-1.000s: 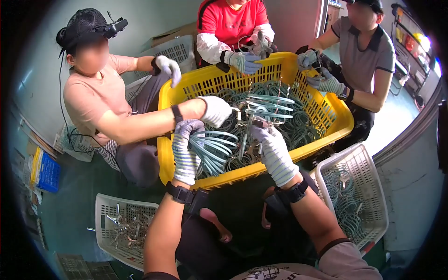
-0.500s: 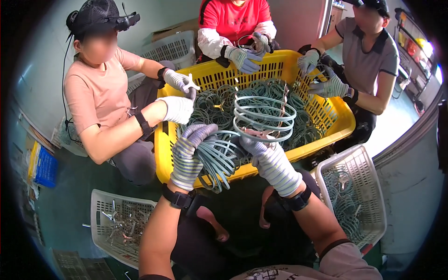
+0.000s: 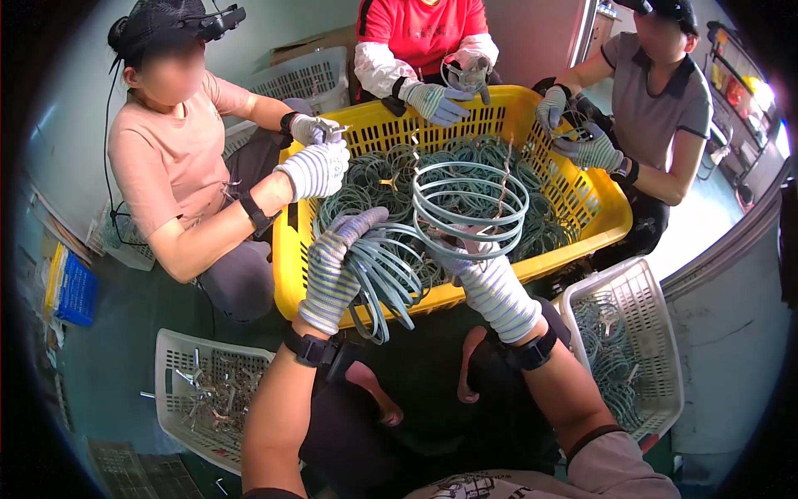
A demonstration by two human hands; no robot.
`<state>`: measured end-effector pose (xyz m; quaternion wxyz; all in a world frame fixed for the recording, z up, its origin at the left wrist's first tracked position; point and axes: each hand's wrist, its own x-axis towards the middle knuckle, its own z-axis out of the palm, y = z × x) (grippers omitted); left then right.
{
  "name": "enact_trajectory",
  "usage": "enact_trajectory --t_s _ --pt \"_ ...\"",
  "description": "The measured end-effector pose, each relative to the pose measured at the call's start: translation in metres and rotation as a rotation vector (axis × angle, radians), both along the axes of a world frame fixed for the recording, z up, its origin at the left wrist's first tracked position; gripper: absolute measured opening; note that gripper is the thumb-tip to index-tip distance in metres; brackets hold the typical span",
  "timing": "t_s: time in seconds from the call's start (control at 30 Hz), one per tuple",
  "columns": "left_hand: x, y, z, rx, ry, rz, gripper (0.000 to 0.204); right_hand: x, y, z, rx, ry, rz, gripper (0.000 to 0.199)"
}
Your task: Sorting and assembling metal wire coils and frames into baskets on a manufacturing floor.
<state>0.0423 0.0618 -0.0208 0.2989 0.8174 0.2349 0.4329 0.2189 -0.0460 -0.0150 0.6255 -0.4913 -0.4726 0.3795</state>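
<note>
The right hand (image 3: 490, 279) lifts a coil of grey-green wire rings (image 3: 470, 204) above the yellow plastic crate's (image 3: 611, 218) near edge, rings lying flat; the left hand (image 3: 337, 262) grips a hanging bundle of grey-green wire loops (image 3: 384, 279) just beside it

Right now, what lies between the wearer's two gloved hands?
In the head view, pale green wire rings: a bunch looped over the left hand hangs toward the right hand, which lifts a coiled stack above the yellow basket.
</note>
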Motion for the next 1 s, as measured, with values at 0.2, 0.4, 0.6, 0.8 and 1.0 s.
enact_trajectory --t_s 0.2,0.4,0.6,0.8,1.0 --pt "-0.005 -0.009 0.016 0.157 -0.033 0.042 0.037 0.007 0.001 -0.003 -0.234 0.567 0.203 0.016" --pt "-0.031 0.006 0.024 -0.437 -0.618 -0.013 0.017 0.013 0.002 -0.002 -0.117 0.893 0.112 0.009" --pt "-0.036 0.019 0.013 -0.087 -0.596 0.239 0.006 0.014 0.000 -0.005 -0.130 0.808 0.181 0.010" --pt "-0.036 -0.009 0.021 0.066 -0.139 -0.119 0.017 0.019 -0.001 -0.002 -0.124 0.868 0.171 0.012" --pt "-0.028 -0.038 0.020 -0.582 -0.074 -0.172 0.010 0.020 -0.001 -0.003 -0.035 0.955 0.399 0.016"
